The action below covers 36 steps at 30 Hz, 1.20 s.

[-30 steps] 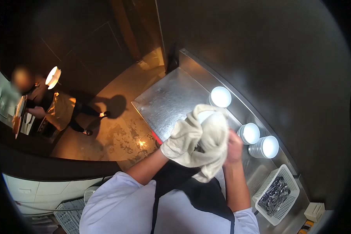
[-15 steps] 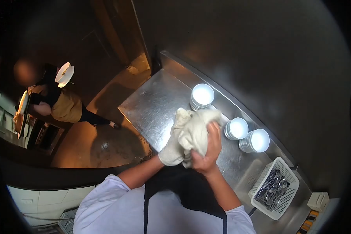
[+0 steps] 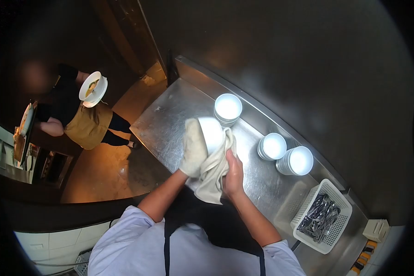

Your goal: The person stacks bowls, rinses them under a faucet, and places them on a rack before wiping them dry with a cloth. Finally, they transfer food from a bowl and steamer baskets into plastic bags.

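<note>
A white bowl (image 3: 210, 133) is tilted on its side in front of me, over the metal counter. My left hand (image 3: 192, 149), in a pale cloth glove, grips it from the left. Bare and closed, my right hand (image 3: 233, 174) has hold of a cream cloth (image 3: 215, 177), which hangs down between both hands and touches the bowl's right side. Just beyond the held bowl stands a stack of white bowls (image 3: 227, 108). Some of my fingers are hidden by the glove and the cloth's folds.
Along the metal counter's (image 3: 170, 108) raised back edge stand two more bowl stacks, a left one (image 3: 272, 147) and a right one (image 3: 295, 161). A white basket (image 3: 325, 248) of cutlery (image 3: 319, 218) sits at right. At left, a person (image 3: 85, 124) carries a bowl of food (image 3: 94, 92).
The cloth, bunched over my hands before, has been drawn down and right with my right hand, uncovering the bowl in my left hand. The other person has come a little nearer the counter.
</note>
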{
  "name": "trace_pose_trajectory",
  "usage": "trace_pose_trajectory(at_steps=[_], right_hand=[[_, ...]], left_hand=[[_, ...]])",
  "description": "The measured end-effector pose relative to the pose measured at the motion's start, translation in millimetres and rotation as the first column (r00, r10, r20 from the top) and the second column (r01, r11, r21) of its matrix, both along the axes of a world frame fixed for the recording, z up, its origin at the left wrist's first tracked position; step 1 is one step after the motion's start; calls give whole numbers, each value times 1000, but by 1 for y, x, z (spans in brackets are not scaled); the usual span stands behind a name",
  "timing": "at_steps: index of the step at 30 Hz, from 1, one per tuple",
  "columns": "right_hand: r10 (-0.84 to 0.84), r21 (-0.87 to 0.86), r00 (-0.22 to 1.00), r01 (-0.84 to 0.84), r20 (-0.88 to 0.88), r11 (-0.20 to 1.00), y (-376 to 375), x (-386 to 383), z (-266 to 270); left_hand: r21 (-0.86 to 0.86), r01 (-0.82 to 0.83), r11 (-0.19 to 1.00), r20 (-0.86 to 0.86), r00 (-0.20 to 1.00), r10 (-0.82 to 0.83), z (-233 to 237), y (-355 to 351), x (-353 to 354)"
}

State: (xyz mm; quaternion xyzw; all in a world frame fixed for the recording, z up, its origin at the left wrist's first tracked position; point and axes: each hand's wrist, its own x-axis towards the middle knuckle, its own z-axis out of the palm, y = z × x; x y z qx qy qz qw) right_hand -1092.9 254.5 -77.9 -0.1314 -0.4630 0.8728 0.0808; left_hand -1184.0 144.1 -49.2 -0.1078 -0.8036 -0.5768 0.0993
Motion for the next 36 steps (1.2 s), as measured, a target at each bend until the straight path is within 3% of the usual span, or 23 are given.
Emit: trace_pose_trajectory(at_steps=[2, 4, 7, 8, 9, 11, 14, 16, 18, 20, 23, 25, 27, 29, 31, 33, 34, 36], right_hand=[[163, 207, 982, -179, 90, 962, 10, 22, -15], [294, 331, 933, -349, 207, 877, 17, 28, -17], [238, 824, 960, -250, 145, 508, 32, 46, -25], [74, 930, 997, -30, 3, 366, 37, 50, -26], [-7, 960, 999, 53, -53, 276, 48, 52, -24], [-101, 955, 950, 290, -294, -59, 78, 38, -18], [-185, 907, 928, 249, -324, -339, 110, 26, -5], [-158, 886, 941, 212, -298, -412, 130, 17, -25], [-143, 891, 971, 111, -191, -440, 146, 10, -37], [-127, 899, 992, -49, -7, -436, 154, 8, -42], [-113, 898, 993, -70, 22, -433, 154, 1, -34], [-97, 888, 995, -44, -1, -458, 148, -2, -32], [-96, 887, 995, -25, -22, -461, 148, 0, -36], [-89, 895, 996, -15, -27, -446, 152, 1, -42], [-107, 899, 994, -37, -11, -436, 160, 2, -41], [-119, 904, 993, -74, 26, -421, 160, 2, -37], [-92, 907, 996, -43, 4, -419, 160, 4, -34], [-70, 908, 997, -19, -12, -419, 159, 14, -35]], left_hand=[[-382, -161, 910, -361, 933, 13, -17, -2, -28], [-540, -292, 790, -623, 769, -142, -1, -4, -67], [-631, -250, 734, -445, 892, -80, 8, 14, -84], [-598, -280, 751, -554, 822, -134, 11, 18, -89], [-676, -267, 687, -518, 835, -185, 13, 23, -95], [-809, -233, 539, -430, 861, -272, 22, 34, -108], [-768, -261, 585, -471, 849, -239, 21, 40, -100], [-693, -214, 689, -424, 893, -149, 7, 45, -106], [-664, -237, 709, -420, 903, -91, 0, 45, -109], [-689, -329, 646, -473, 879, -57, 2, 45, -104], [-765, -295, 572, -461, 872, -166, 18, 32, -97], [-757, -133, 640, -314, 933, -178, 17, 18, -97], [-800, -199, 566, -372, 905, -209, 23, 20, -98], [-431, -74, 899, -353, 931, -93, -41, 25, -117], [-386, 45, 921, -292, 941, -169, -45, 35, -114], [-721, 114, 683, -206, 907, -368, 14, 34, -90], [-714, 201, 670, -111, 913, -392, 16, 38, -88], [-718, 192, 669, -133, 906, -402, 18, 49, -75]])
